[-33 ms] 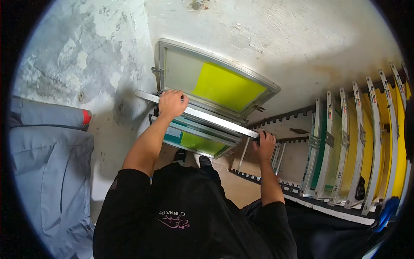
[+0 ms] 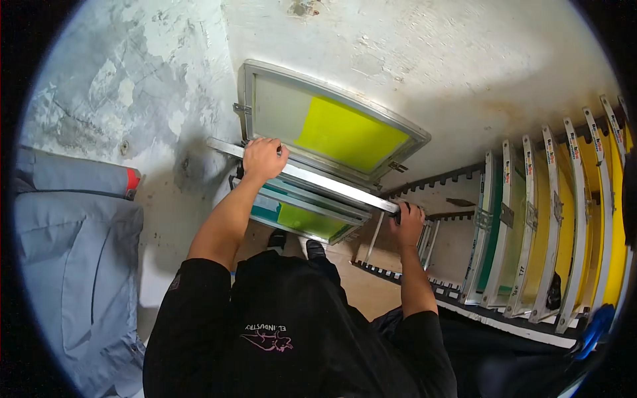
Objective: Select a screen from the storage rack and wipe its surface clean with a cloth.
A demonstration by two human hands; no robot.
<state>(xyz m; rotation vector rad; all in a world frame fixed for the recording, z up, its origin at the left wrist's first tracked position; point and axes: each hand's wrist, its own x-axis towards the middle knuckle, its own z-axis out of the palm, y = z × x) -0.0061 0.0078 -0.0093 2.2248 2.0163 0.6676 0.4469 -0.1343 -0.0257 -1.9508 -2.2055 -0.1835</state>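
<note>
A screen-printing frame (image 2: 338, 191) with a silver metal edge is held up in front of me, its top bar sloping down to the right. My left hand (image 2: 265, 160) is closed over the bar toward its left end. At the right end, my right hand (image 2: 407, 224) grips the corner with its fingers curled round it. Behind the bar, a second screen (image 2: 352, 132) with a bright yellow-green panel leans on the wall. Nearer to me, below the held bar, stand more framed screens (image 2: 302, 220) with teal and green mesh. The held frame's face is mostly hidden.
To the right, several yellow and green screens (image 2: 551, 225) stand upright in a rack with black slotted rails (image 2: 448, 174). A grey jacket (image 2: 79, 278) hangs at the left, beside the peeling wall (image 2: 133, 79). My shoes (image 2: 316, 249) are close below the screens.
</note>
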